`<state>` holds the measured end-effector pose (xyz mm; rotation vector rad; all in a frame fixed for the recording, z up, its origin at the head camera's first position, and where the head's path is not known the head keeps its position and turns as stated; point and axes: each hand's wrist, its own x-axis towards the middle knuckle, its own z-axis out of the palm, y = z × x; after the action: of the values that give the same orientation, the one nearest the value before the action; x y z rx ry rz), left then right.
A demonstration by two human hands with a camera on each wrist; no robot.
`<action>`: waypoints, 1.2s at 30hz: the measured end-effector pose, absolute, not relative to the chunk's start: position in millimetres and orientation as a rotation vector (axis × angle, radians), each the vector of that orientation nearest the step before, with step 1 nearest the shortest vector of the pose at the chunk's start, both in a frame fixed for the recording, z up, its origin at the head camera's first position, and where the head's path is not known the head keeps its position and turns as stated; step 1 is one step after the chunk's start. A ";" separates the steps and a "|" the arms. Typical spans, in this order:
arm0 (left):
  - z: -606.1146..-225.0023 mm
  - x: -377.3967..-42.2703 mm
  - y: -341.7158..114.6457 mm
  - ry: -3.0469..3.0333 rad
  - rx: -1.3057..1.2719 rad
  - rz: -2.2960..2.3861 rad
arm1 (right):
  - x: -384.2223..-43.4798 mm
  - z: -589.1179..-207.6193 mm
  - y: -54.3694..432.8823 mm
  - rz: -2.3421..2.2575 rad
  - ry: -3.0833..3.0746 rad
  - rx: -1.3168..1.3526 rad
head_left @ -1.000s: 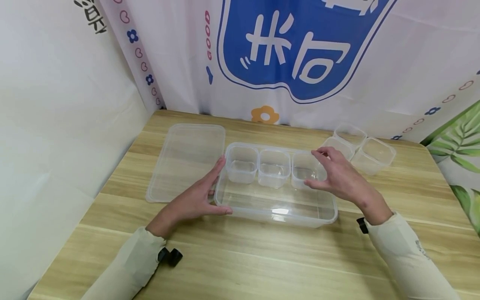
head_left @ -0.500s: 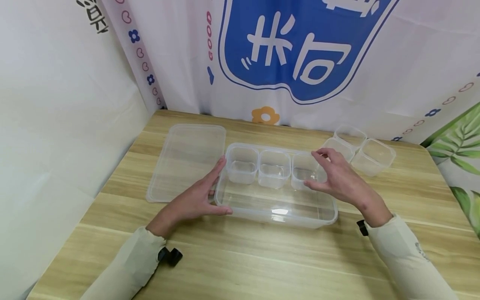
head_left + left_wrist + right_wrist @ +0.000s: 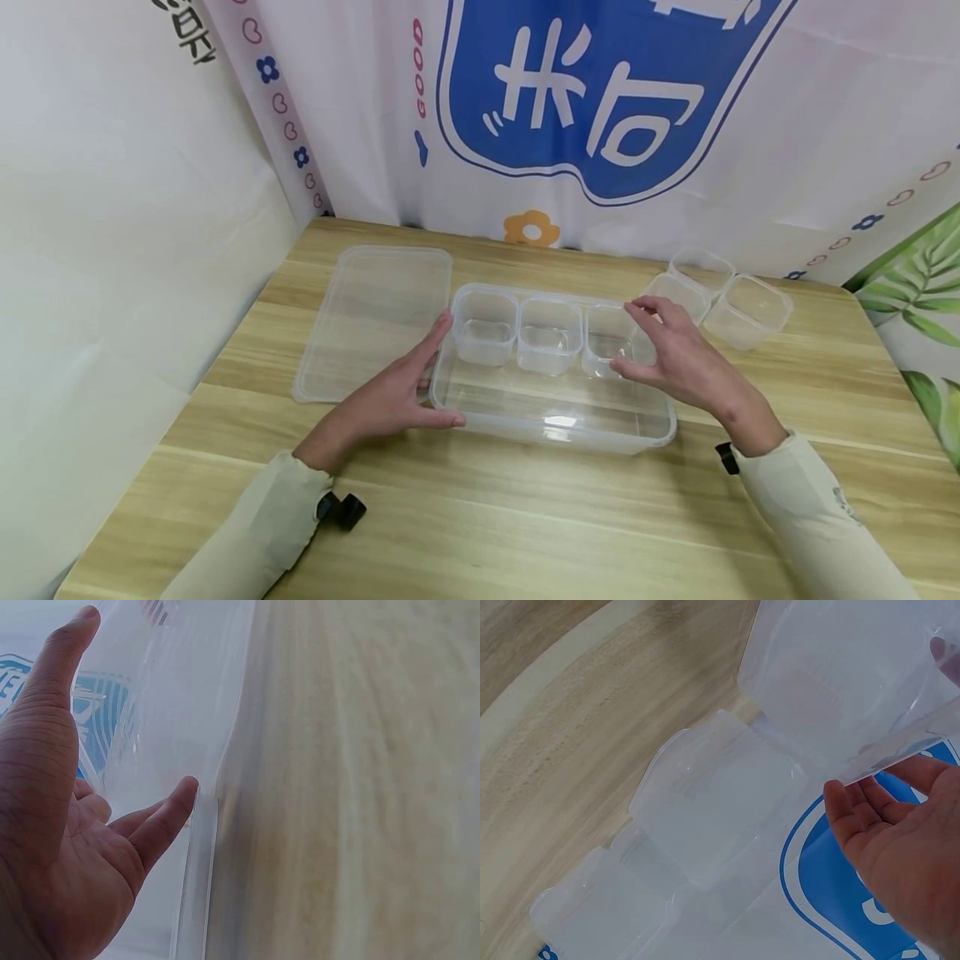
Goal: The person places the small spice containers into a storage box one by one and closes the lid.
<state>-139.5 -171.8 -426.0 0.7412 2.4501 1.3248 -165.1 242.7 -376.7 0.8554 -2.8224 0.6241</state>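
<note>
In the head view a clear rectangular plastic box [image 3: 517, 396] stands on the table. Along its back side sit three small clear containers: a left container [image 3: 484, 329], a middle container [image 3: 550, 336] and a right container [image 3: 603, 342]. My left hand [image 3: 390, 396] spreads round the box's left end, thumb along the front rim, fingers extended; the left wrist view shows a fingertip [image 3: 187, 791] at the plastic edge. My right hand [image 3: 682, 350] spans the right container, index finger at its back rim and thumb at its front; the right wrist view shows curved fingers [image 3: 844, 810] at the rim.
A flat translucent lid [image 3: 375, 317] lies on the table [image 3: 480, 517] left of the box. Three more small containers [image 3: 742, 312] stand together at the back right, close behind my right hand. A printed cloth [image 3: 360, 125] hangs along the table's back edge.
</note>
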 end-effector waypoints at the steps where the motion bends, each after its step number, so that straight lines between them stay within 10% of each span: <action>1: -425.8 -139.9 -171.7 2.448 0.744 1.329 | -165.0 -376.9 242.9 0.622 -2.821 0.856; 36: -425.6 -139.6 -171.0 2.455 0.760 1.327 | -164.0 -376.2 253.5 0.875 -2.741 0.683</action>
<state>-139.6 -171.0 -425.6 0.7597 2.4551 1.3271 -164.0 253.5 -376.2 0.6831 -2.7414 0.8754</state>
